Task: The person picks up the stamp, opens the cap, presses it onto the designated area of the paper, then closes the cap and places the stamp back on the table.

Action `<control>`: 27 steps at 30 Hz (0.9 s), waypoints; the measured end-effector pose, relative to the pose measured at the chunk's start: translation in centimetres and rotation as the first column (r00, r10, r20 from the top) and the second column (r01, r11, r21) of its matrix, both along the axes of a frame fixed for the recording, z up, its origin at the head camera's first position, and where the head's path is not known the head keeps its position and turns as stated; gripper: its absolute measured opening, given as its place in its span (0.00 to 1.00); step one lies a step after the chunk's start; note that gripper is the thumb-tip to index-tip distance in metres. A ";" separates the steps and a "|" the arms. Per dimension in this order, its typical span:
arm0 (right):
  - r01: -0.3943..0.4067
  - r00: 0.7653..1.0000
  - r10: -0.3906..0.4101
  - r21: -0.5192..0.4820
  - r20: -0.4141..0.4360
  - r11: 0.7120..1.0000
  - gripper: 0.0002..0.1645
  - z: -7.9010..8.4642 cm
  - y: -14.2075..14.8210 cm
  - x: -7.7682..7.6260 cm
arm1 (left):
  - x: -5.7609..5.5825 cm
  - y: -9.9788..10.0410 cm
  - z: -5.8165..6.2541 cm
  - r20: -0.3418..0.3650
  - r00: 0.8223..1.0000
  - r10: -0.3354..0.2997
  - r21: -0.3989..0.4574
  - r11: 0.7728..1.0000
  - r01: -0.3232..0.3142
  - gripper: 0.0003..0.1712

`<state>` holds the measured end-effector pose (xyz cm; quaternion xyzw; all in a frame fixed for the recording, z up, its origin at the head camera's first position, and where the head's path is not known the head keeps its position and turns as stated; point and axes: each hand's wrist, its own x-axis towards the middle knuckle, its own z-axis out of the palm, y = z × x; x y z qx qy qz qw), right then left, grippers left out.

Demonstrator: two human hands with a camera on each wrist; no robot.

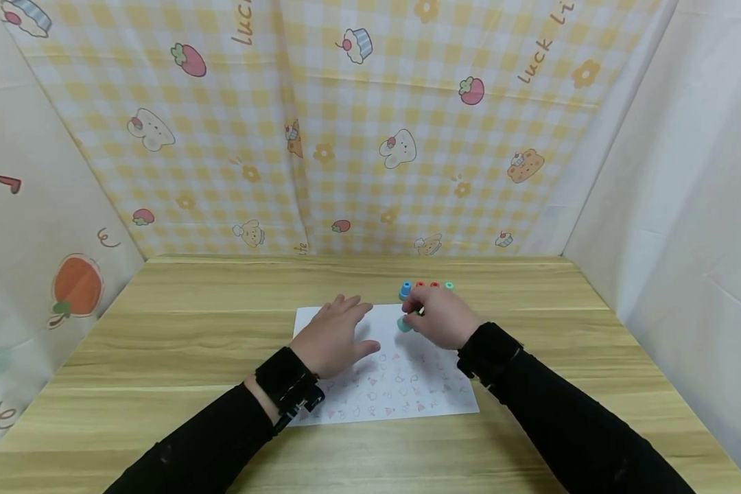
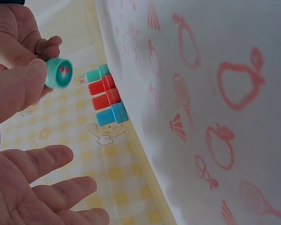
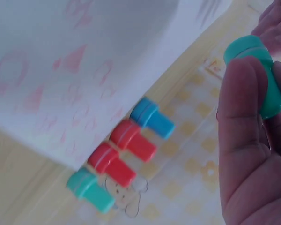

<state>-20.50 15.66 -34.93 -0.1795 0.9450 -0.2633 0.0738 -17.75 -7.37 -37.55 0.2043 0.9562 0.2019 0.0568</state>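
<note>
My right hand (image 1: 444, 317) grips a green stamp (image 2: 59, 73) above the far part of a white sheet of paper (image 1: 379, 315). In the left wrist view, the stamp's face shows, with a small red design like cherries on it. In the right wrist view, thumb and fingers wrap the narrow body of this stamp, its wide end sticking out. My left hand (image 1: 332, 336) hovers over the left side of the sheet with fingers spread and nothing in them. Rows of red printed pictures, among them fruits, rackets and shells, cover the nearer part of the paper.
Beyond the sheet's far edge, a blue stamp (image 3: 152, 118), two red stamps (image 3: 133, 139) and another green stamp (image 3: 90, 190) stand in a row on the wooden table (image 1: 210, 295). Behind the table hangs a yellow checked cloth (image 1: 346, 185); white cloth walls flank both sides.
</note>
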 end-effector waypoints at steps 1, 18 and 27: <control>0.005 1.000 -0.005 -0.021 0.012 1.000 0.05 -0.1 -0.2 0.0 | 0.0 0.1 0.0 -0.003 1.000 -0.001 0.003 1.000 0.001 0.41; 0.032 0.984 0.035 -0.361 0.177 0.932 0.07 -1.3 -2.0 1.1 | 0.2 0.6 -0.2 -0.024 1.000 0.002 0.133 0.991 0.002 0.32; 0.039 0.985 0.033 -0.410 0.167 0.911 0.06 -1.5 -2.4 1.4 | 0.3 0.8 -0.4 -0.029 0.999 0.014 0.222 0.975 -0.007 0.19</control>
